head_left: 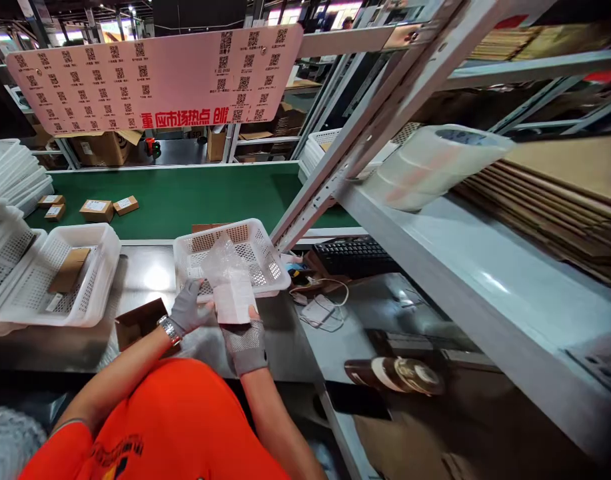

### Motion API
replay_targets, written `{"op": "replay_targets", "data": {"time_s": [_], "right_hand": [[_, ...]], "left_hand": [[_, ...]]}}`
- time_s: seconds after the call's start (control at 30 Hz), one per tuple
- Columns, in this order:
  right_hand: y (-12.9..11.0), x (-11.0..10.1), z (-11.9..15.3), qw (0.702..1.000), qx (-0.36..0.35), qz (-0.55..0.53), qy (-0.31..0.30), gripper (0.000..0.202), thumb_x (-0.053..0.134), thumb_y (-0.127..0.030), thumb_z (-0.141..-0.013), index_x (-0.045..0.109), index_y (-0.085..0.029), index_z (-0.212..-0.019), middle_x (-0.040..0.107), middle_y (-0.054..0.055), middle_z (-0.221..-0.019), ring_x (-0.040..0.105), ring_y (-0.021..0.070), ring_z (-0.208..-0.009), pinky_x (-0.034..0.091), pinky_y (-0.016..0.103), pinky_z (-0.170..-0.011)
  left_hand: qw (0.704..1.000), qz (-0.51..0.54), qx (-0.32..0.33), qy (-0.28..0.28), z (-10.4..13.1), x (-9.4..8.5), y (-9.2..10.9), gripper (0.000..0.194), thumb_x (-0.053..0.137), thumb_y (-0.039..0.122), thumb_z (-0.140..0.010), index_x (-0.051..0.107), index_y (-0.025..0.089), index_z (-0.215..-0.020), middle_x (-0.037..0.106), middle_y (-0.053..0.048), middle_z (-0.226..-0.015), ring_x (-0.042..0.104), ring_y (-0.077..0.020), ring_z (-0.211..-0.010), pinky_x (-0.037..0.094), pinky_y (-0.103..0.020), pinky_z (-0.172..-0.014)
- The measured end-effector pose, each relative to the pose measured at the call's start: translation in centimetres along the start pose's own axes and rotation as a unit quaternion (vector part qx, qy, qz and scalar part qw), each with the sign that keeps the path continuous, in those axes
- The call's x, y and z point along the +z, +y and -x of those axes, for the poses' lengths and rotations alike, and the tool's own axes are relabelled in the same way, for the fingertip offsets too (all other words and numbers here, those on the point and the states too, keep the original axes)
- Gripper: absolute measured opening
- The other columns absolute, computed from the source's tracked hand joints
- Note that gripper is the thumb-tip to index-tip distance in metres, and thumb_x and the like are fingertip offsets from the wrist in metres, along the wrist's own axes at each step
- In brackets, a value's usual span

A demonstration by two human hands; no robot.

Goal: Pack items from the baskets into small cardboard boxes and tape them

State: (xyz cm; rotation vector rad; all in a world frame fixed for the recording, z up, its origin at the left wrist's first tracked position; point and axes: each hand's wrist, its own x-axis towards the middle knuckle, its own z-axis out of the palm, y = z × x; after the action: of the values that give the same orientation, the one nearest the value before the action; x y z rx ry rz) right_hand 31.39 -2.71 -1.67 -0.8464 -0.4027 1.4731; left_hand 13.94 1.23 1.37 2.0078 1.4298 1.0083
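Observation:
My right hand (245, 343), in a grey fingertip-less glove, holds a flat white packet (234, 299) from below, thumb over its edge. Clear bubble wrap (225, 259) sticks up from the packet's far end, over a white perforated basket (266, 263). Just left of the packet is my left hand (188, 310), gloved the same way, its thumb and fingers apart. A metal-band watch (169, 329) is on that wrist. Beside the left forearm an open brown cardboard box (135, 325) rests on the steel bench (148, 270).
Another white basket (108, 267) with flat cardboard stands left, beside stacked baskets (10, 180). Small cartons (96, 211) lie on the green belt (200, 190). At right are a slanted metal post (330, 180), a keyboard (352, 257), a jar (392, 375), tape rolls (425, 167) and a shelf (465, 273).

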Motion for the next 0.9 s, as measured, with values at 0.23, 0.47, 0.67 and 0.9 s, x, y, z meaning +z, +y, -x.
{"op": "replay_targets", "data": {"time_s": [0.23,0.47,0.67,0.9], "right_hand": [[0.8,0.2,-0.9,1.0,0.009,-0.009,-0.023,0.054,0.063,-0.069,-0.093,0.08,-0.025,-0.119,0.085,0.012,-0.121,0.079,0.0308,-0.123,0.063,0.053,-0.112],[2.3,-1.2,-1.4,0.999,0.021,0.028,0.004,0.05,0.077,-0.063,-0.083,0.078,-0.024,-0.113,0.087,0.011,-0.118,0.083,0.0323,-0.108,0.07,0.051,-0.094],[2.9,-1.0,-0.4,0.992,0.012,0.078,0.096,0.054,0.09,-0.059,-0.073,0.074,-0.022,-0.109,0.087,0.009,-0.111,0.081,0.0293,-0.094,0.069,0.044,-0.081],[2.0,-0.9,-0.7,0.972,-0.062,0.173,0.148,0.066,0.098,-0.051,-0.065,0.076,-0.02,-0.119,0.085,0.008,-0.113,0.078,0.0287,-0.1,0.064,0.043,-0.09]], "left_hand": [[0.988,0.101,-0.12,-0.013,-3.9,1.7,-0.9,0.014,0.07,0.02,-0.098,0.07,0.019,-0.112,0.077,-0.007,-0.11,0.073,-0.0182,-0.097,0.06,-0.033,-0.091],[0.996,-0.037,-0.078,-0.017,-2.7,0.6,-1.6,0.014,0.059,0.013,-0.102,0.064,0.019,-0.091,0.066,-0.008,-0.105,0.065,-0.0219,-0.099,0.056,-0.036,-0.094],[0.995,-0.044,-0.091,-0.005,-1.6,-0.4,-1.9,0.014,0.056,0.01,-0.1,0.062,0.022,-0.096,0.062,-0.008,-0.114,0.065,-0.0224,-0.108,0.058,-0.038,-0.102],[0.996,-0.045,-0.026,-0.069,0.0,-0.4,-2.9,0.026,0.057,0.002,-0.09,0.067,0.02,-0.106,0.061,-0.014,-0.143,0.065,-0.0265,-0.13,0.058,-0.043,-0.115]]}}
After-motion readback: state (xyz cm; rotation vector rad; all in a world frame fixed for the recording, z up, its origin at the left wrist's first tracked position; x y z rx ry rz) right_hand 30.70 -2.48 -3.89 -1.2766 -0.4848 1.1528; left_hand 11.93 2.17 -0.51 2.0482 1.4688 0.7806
